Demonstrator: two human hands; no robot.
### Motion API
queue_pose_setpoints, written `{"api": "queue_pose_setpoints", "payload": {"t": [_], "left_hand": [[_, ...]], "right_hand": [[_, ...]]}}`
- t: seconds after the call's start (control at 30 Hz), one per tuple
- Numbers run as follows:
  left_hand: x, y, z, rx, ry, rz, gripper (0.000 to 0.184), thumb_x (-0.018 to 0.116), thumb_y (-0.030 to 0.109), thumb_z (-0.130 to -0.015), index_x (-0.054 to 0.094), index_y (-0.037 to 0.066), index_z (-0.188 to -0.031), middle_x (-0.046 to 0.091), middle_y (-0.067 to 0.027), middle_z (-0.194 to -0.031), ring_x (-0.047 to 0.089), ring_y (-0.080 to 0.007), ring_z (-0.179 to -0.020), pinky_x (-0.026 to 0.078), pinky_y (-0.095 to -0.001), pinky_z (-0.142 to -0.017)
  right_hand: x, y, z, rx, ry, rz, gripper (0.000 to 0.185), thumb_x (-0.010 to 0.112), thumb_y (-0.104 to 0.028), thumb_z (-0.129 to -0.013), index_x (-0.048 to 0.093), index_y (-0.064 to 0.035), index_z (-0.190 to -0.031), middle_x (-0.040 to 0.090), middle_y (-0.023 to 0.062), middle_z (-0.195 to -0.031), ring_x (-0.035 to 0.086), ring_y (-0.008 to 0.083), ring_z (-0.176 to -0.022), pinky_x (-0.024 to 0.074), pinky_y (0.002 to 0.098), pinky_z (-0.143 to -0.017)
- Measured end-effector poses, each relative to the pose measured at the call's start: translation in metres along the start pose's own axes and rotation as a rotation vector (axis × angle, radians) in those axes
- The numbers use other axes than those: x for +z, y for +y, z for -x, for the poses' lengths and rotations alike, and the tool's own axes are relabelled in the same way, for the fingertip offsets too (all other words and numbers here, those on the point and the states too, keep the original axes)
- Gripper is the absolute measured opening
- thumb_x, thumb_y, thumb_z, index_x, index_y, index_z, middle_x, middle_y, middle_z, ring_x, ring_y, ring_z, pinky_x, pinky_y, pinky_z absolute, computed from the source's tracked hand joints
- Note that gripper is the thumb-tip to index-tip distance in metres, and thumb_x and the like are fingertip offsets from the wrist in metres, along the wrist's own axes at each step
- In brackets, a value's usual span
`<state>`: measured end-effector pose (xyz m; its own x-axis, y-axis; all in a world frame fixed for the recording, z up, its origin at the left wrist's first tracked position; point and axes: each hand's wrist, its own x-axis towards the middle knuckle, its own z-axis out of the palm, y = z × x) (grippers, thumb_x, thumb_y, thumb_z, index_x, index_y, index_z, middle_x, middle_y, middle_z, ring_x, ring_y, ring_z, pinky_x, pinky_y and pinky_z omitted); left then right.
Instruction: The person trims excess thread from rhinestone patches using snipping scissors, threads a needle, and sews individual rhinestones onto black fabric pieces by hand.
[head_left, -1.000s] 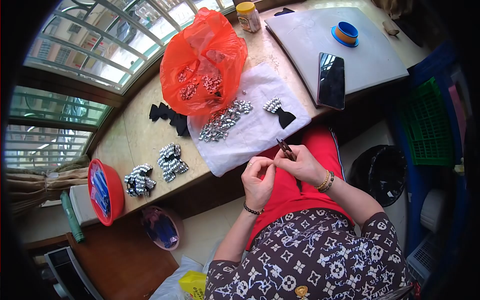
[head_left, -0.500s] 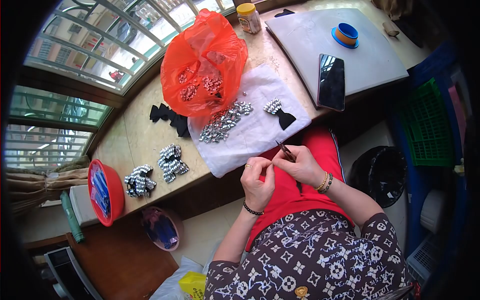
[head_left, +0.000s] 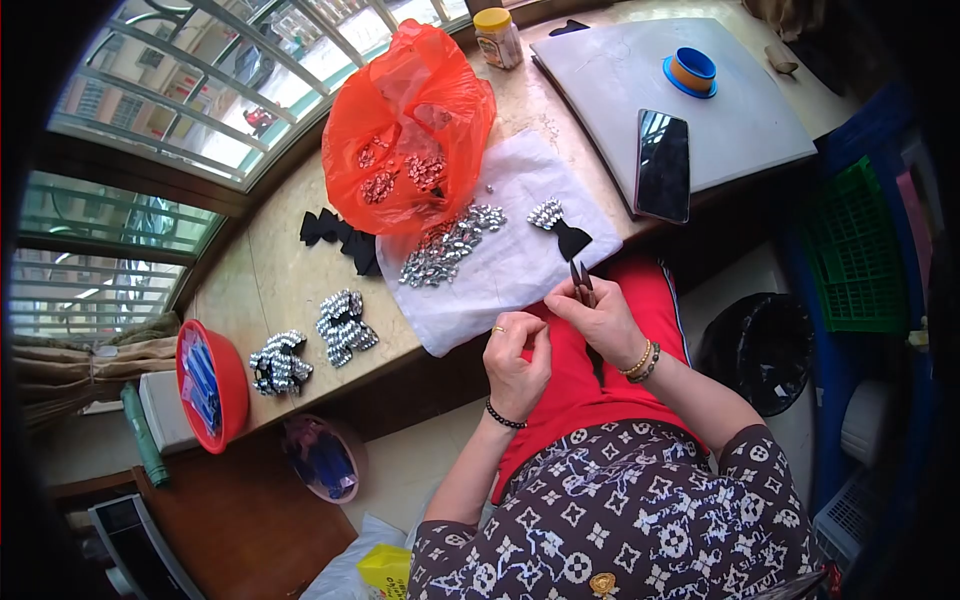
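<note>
Above my lap, my right hand (head_left: 606,322) grips small dark thread snips (head_left: 581,284), their two blades apart and pointing toward the table. My left hand (head_left: 518,362) is beside it with thumb and forefinger pinched together; whatever lies between them is too small to make out. Just beyond the snips, a black bow (head_left: 572,240) with one half covered in silver beads lies on a white cloth (head_left: 450,320). A pile of loose silver beads (head_left: 440,258) spreads over the cloth's left side.
A red plastic bag (head_left: 400,110) holding pinkish beads stands behind the pile. Beaded bows (head_left: 346,326) and plain black bows (head_left: 322,227) lie leftward. A phone (head_left: 662,165) and a blue-rimmed roll (head_left: 692,70) rest on a grey board (head_left: 590,80). A red basin (head_left: 236,375) sits at the left edge.
My right hand has moved slightly away from my left, and the snips have turned more upright with their blades spread. My left hand has hardly moved.
</note>
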<state>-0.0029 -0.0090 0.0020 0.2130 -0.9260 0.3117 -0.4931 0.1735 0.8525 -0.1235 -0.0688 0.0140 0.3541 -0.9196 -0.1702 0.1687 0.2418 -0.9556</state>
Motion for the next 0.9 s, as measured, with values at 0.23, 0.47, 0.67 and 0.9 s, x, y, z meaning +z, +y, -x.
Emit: {"api": "queue_pose_setpoints", "payload": {"t": [0.23, 0.47, 0.67, 0.9], "left_hand": [[-0.004, -0.005, -0.003, -0.109, 0.017, 0.123, 0.009, 0.057, -0.008, -0.07, 0.056, -0.001, -0.076, 0.057, -0.0071, -0.078, 0.049, -0.0149, -0.062, 0.041, -0.0235, -0.057], [-0.003, -0.003, -0.004, -0.121, -0.017, 0.132, 0.007, 0.058, -0.006, -0.072, 0.058, 0.0, -0.077, 0.057, -0.006, -0.078, 0.049, -0.0134, -0.063, 0.042, -0.0224, -0.058], [-0.014, -0.002, -0.009, -0.633, 0.002, 0.639, 0.004, 0.058, -0.003, -0.076, 0.059, 0.0, -0.079, 0.057, -0.0042, -0.079, 0.049, -0.0096, -0.065, 0.041, -0.0202, -0.058], [-0.007, -0.022, -0.008, -0.509, -0.062, 0.547, 0.007, 0.058, -0.002, -0.077, 0.058, 0.001, -0.083, 0.055, -0.0044, -0.083, 0.047, -0.0086, -0.064, 0.04, -0.0194, -0.057]], "right_hand": [[0.001, 0.002, 0.006, 0.043, 0.105, -0.043, 0.004, 0.061, -0.006, -0.078, 0.062, -0.0023, -0.077, 0.051, -0.0029, -0.063, 0.039, 0.0038, -0.055, 0.0324, 0.0164, -0.049], [-0.002, 0.015, 0.0, -0.03, -0.035, 0.137, 0.003, 0.062, -0.005, -0.075, 0.062, -0.0022, -0.074, 0.052, -0.0024, -0.063, 0.04, 0.0046, -0.054, 0.0332, 0.018, -0.048], [-0.003, 0.008, -0.005, -0.208, -0.092, 0.412, 0.002, 0.063, -0.005, -0.072, 0.062, -0.0033, -0.072, 0.054, 0.0007, -0.061, 0.042, 0.0088, -0.05, 0.0347, 0.021, -0.046], [-0.003, 0.01, -0.004, -0.274, -0.151, 0.694, 0.005, 0.062, -0.006, -0.07, 0.06, -0.0034, -0.075, 0.053, 0.0025, -0.059, 0.043, 0.0122, -0.047, 0.0359, 0.0235, -0.045]]}}
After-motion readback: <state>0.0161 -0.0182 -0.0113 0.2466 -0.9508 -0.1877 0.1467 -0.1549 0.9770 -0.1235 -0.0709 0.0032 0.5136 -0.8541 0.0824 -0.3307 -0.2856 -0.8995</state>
